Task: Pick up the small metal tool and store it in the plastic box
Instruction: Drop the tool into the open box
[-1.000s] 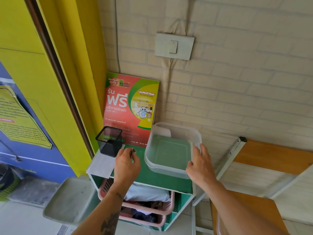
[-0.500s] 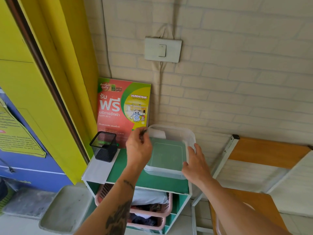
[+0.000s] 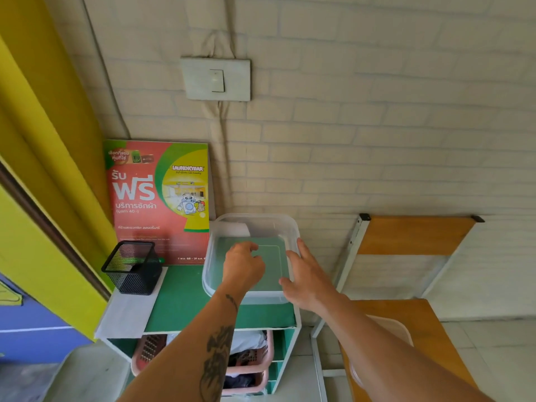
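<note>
The clear plastic box (image 3: 251, 256) sits lidless on the right half of the green shelf top (image 3: 185, 300), its back edge close to the brick wall. It's see-through, with rounded corners, and the green shows through its floor. The small metal tool can't be seen; a closed hand (image 3: 243, 268) inside the box hides anything it may hold.

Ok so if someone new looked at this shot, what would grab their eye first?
Probably the two bare forearms reaching to the clear plastic box on the green shelf top: the left hand is curled inside it, and the right hand rests on its right rim. Next, the red and green poster leaning against the brick wall behind, with a black mesh cup in front of it at the left.
</note>
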`<state>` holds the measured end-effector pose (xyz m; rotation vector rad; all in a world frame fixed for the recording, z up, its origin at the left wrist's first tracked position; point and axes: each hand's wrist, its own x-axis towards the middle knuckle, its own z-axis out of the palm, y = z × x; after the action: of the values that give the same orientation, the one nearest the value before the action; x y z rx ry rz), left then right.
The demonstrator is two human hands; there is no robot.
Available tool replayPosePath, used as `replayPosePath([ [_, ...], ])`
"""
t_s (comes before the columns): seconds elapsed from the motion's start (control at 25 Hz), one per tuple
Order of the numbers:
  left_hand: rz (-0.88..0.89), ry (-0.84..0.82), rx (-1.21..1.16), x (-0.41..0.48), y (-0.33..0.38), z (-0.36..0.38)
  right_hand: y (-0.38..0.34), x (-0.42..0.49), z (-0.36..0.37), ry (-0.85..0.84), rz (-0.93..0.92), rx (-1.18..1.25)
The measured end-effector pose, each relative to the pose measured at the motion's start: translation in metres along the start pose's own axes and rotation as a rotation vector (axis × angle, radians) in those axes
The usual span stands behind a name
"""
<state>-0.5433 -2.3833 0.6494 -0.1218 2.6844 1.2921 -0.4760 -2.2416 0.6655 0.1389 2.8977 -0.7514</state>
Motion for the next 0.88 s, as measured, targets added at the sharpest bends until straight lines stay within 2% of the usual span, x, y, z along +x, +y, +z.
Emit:
replayPosePath([
  [0.2,0.024,0.050,0.026,-0.004,0.010,-0.010,0.006,0.002,-0.002,0.008,-0.025,0.026],
  [0.52,0.081,0.083,-0.004,-0.025,0.034,-0.014,0.041,-0.006,-0.030,0.118,-0.048,0.148],
  [0.72,0.195,0.095,-0.014,-0.060,0.078,0.026,0.104,-0.027,-0.061,0.104,0.002,0.165],
  [0.88,0.304,0.107,-0.035,-0.088,0.105,0.094,0.177,-0.048,-0.073,0.061,0.053,0.159],
])
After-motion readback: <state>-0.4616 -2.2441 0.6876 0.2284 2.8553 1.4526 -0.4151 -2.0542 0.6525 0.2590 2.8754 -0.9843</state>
